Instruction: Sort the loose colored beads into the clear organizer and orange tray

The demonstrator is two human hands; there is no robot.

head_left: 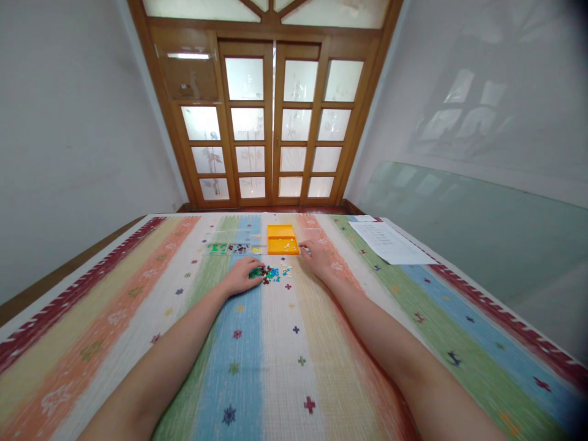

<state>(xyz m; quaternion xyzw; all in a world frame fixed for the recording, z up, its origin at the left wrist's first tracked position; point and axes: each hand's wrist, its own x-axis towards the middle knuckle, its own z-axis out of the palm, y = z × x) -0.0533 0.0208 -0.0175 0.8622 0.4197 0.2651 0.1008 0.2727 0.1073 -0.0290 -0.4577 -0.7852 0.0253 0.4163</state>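
Note:
My left hand (241, 275) rests on the tablecloth at the left side of a loose pile of small coloured pieces (271, 274), green, dark red, blue and whitish. Its thumb and fingers are apart, curved around the pile's green end. Beside the right edge of an open yellow box (283, 231), my right hand (315, 256) has its fingertips drawn together; whatever they hold is too small to make out. Some small whitish pieces lie inside the box's near half. Left of it, a clear compartment box (220, 236) holds green, dark red and yellow pieces in separate compartments.
A striped, patterned tablecloth (271, 380) covers the table. Printed white paper (388, 242) lies at the right, near the far edge. Beyond the table stand wooden doors with glass panes (271, 122). A large glass sheet (459, 226) leans on the right wall.

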